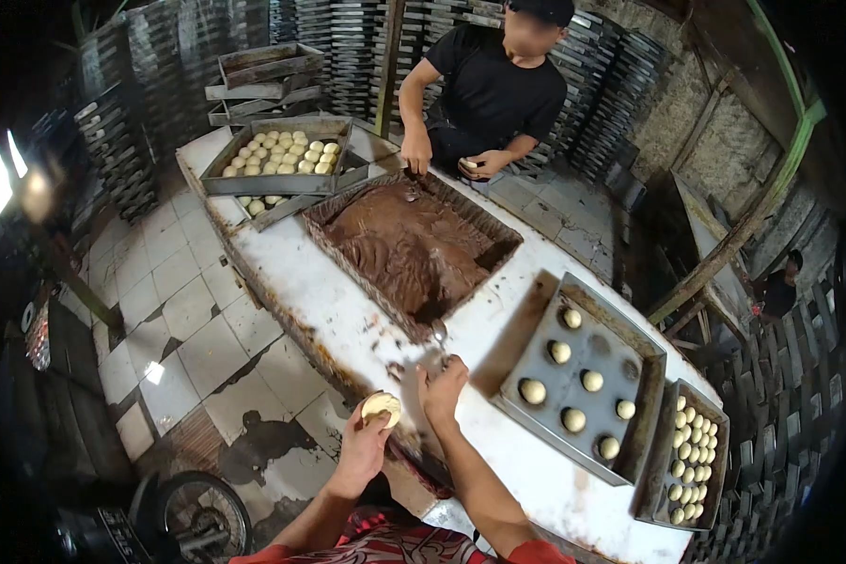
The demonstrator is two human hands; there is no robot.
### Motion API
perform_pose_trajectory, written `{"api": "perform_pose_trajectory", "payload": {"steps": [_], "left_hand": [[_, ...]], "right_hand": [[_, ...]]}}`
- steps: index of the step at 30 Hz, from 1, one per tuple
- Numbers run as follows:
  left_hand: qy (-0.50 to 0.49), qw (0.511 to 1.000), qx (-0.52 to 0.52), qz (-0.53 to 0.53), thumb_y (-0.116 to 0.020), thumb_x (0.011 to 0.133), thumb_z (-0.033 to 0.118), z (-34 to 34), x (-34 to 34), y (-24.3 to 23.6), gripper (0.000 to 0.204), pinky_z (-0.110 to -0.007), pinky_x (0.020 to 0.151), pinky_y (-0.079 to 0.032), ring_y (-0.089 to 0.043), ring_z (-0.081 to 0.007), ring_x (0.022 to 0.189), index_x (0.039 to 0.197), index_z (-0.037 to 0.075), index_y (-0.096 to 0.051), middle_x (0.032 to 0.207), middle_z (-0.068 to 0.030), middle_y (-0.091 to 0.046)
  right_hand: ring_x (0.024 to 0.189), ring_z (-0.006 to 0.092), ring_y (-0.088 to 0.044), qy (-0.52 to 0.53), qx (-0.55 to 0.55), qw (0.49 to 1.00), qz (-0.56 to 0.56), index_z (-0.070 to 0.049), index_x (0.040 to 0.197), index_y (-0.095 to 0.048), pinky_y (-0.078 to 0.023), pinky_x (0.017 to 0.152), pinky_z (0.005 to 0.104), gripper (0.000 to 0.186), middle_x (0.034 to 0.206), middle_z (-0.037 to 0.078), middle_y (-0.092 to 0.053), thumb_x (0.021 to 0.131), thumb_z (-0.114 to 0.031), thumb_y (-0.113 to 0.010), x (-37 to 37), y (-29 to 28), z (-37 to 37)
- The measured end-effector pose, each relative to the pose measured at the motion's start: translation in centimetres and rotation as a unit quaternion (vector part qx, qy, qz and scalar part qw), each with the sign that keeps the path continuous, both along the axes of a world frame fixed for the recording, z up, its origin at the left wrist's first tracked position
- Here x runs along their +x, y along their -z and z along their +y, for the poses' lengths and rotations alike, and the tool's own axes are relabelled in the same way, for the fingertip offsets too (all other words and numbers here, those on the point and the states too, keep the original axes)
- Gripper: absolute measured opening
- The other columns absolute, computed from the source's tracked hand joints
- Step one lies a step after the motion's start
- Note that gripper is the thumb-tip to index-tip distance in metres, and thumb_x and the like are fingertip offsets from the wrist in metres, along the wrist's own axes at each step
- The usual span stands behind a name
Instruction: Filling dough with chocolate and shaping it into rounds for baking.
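Grasping a dough disc [382,408] in the left hand [360,451], with fingers part-curled round its lower rim, by the near edge of the table [334,329]. Pinching a spoon [439,332] in the right hand [445,387], almost closed, just beyond the disc and beside the nearest corner of the tub [470,214]. Heaped with brown paste [376,226] in that tub, unevenly. To the right, in a grey tray [597,404], seven dough balls [592,381], spaced apart; beside it, in a smaller tray [664,461], many more in close rows. At the far left, stacked on another, a dark tray [273,184] crowded with balls. Across the table, a co-worker [498,94] with one hand at the tub and a piece of dough in the other. Round in outline, with flat face turned up toward the camera: the disc. Pointing away from the fingers toward the tub, bowl foremost, along its long axis: the spoon
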State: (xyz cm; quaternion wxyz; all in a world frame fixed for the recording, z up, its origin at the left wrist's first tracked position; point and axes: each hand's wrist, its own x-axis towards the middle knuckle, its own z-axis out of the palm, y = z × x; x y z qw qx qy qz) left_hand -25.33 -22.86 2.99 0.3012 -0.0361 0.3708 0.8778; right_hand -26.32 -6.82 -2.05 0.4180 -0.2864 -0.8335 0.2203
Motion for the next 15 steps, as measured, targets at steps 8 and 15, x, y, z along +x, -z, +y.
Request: {"api": "perform_pose_trajectory", "payload": {"steps": [8, 15], "left_hand": [[0.070, 0.988, -0.112, 0.080, -0.051, 0.085, 0.000, 3.6, -8.3, 0.9, 0.039, -0.027, 0.089, -0.042, -0.054, -0.0148, 0.099, 0.123, -0.003, -0.046, 0.111, -0.0070, -0.057], [0.209, 0.939, 0.207, -0.176, -0.042, 0.084, -0.006, 3.0, -9.8, -2.8, 0.052, -0.029, 0.104, -0.031, -0.043, -0.0196, 0.121, 0.134, -0.005, -0.033, 0.131, -0.0108, -0.046]], "right_hand": [[0.072, 0.0335, -0.055, 0.009, -0.074, 0.997, 0.005, 0.002, 0.100, -0.058, -0.045, 0.064, 0.0379, 0.019, 0.084, 0.019, -0.054, 0.083, 0.006, -0.051, -1.9, -5.3, -1.4], [0.078, 0.0365, -0.062, -0.111, -0.036, 0.942, -0.315, -0.004, 0.095, -0.060, -0.048, 0.064, 0.0430, 0.015, 0.084, 0.020, -0.063, 0.084, -0.010, -0.052, -12.8, -12.3, 7.4]]}}
